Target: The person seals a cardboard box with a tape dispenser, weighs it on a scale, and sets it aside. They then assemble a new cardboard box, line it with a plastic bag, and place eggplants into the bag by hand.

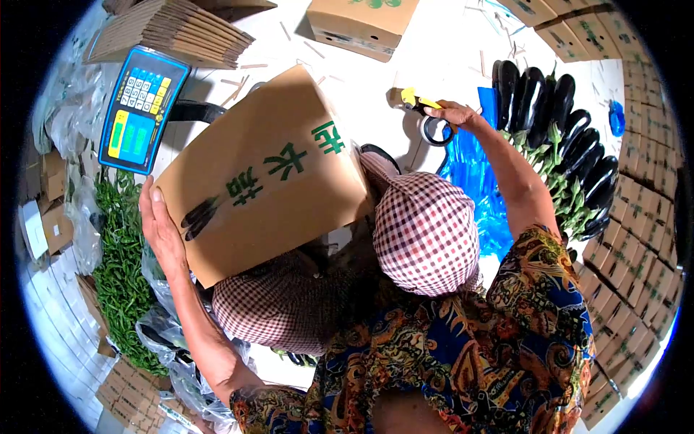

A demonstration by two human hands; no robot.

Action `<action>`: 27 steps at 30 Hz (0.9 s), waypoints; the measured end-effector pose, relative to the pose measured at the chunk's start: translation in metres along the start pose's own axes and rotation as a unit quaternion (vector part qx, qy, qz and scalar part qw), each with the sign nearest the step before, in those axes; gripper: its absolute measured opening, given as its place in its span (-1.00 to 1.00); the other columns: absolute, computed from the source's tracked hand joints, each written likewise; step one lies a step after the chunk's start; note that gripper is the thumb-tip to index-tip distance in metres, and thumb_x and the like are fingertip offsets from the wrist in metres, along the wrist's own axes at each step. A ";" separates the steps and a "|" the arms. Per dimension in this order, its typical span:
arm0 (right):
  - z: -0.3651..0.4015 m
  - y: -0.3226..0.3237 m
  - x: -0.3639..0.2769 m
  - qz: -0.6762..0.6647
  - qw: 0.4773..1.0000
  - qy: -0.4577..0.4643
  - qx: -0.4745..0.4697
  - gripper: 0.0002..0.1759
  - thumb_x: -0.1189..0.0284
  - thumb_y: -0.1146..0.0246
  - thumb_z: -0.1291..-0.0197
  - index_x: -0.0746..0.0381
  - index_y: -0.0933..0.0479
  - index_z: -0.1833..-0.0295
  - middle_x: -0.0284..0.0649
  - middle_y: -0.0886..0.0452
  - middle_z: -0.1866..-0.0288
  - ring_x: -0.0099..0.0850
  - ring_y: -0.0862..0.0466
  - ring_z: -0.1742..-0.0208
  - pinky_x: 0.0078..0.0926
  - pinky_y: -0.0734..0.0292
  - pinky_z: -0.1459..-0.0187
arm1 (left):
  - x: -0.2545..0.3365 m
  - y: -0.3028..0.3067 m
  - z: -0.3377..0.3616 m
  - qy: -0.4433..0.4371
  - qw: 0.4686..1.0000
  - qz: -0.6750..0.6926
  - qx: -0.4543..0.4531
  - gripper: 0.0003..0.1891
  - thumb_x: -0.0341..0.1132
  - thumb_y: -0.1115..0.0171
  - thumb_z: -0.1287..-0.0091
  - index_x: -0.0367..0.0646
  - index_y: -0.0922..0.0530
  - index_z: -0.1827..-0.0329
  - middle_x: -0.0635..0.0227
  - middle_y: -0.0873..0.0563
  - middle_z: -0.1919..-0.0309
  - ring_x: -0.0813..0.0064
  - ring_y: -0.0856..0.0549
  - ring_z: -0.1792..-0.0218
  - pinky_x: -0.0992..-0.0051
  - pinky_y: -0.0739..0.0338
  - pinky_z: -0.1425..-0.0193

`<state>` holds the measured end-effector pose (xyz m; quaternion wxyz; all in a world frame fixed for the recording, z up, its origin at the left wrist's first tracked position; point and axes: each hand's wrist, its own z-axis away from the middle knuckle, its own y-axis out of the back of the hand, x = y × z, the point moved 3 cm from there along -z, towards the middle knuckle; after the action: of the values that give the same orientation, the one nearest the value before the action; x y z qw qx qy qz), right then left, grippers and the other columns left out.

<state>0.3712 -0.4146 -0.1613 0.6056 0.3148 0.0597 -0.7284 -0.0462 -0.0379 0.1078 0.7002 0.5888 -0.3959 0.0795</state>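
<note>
A closed cardboard box [264, 181] with green characters and an eggplant picture stands tilted in front of my knees. My left hand [162, 226] lies along the box's left edge, its fingers stretched out and touching the cardboard. Off to the right of the box, my right hand [454, 116] is closed around a yellow tape dispenser [417, 100], with a dark-rimmed tape roll [437, 131] hanging below the fingers. Blue plastic [477, 181] lies under and beside my right forearm.
A blue scale display [142, 108] stands upper left, near flattened cartons [170, 32]. Green peppers [123, 267] are heaped left. Eggplants [557, 108] lie right, before stacked boxes [636, 239]. Another box [361, 29] sits at the top. Scraps litter the floor.
</note>
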 end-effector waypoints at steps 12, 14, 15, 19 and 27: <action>0.112 -0.127 -0.230 -0.232 0.886 0.395 0.073 -0.36 0.03 0.28 -0.45 0.25 -0.15 -0.43 -0.11 -0.20 -0.43 -0.28 -0.19 -0.44 -0.37 -0.05 -0.43 | 0.002 -0.003 0.000 0.026 1.000 0.009 -0.010 -0.45 0.02 0.14 -0.46 -0.25 -0.35 -0.30 0.14 -0.49 -0.18 0.30 -0.48 -0.16 0.40 -0.28 -0.29; 0.104 -0.143 -0.247 -0.205 0.852 0.472 0.095 -0.40 0.11 0.37 -0.48 0.27 -0.17 -0.41 -0.10 -0.28 -0.37 -0.31 -0.26 -0.39 -0.37 -0.09 -0.40 | 0.000 -0.002 0.000 0.041 0.999 0.018 -0.001 -0.45 0.02 0.13 -0.46 -0.25 -0.35 -0.30 0.14 -0.48 -0.18 0.31 -0.48 -0.15 0.40 -0.29 -0.28; 0.081 -0.149 -0.241 -0.224 0.890 0.397 0.026 -0.47 0.21 0.31 -0.46 0.26 -0.20 -0.39 -0.05 -0.37 -0.22 -0.28 -0.39 -0.24 -0.29 -0.23 -0.33 | 0.004 -0.003 0.002 0.044 0.998 0.035 -0.002 -0.41 0.04 0.08 -0.45 -0.28 -0.30 -0.33 0.13 -0.49 -0.14 0.34 -0.48 -0.12 0.42 -0.35 -0.23; -0.001 -0.178 -0.181 -0.236 0.929 0.277 0.062 -0.46 0.08 0.19 -0.41 0.29 -0.34 -0.21 -0.20 -0.53 0.31 -0.47 -0.55 0.36 -0.43 -0.51 0.25 | -0.007 -0.004 -0.002 0.059 0.998 0.037 0.004 -0.42 0.07 0.14 -0.45 -0.23 -0.35 -0.30 0.14 -0.49 -0.17 0.30 -0.48 -0.16 0.39 -0.30 -0.28; 0.024 -0.172 -0.191 -0.381 0.894 0.129 -0.199 -0.43 0.01 -0.09 -0.30 0.29 -0.43 -0.16 -0.20 -0.59 0.02 -0.41 -0.59 0.01 -0.42 -0.48 -0.10 | -0.082 0.034 -0.007 0.127 0.982 0.139 0.026 -0.44 0.08 0.12 -0.44 -0.23 -0.42 -0.22 0.23 -0.58 0.01 0.38 -0.58 0.05 0.43 -0.48 -0.06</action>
<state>0.2171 -0.2197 -0.0911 0.3191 0.2318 0.3959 -0.8293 -0.1174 0.0073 0.0804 0.7116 0.5306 -0.3795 0.2608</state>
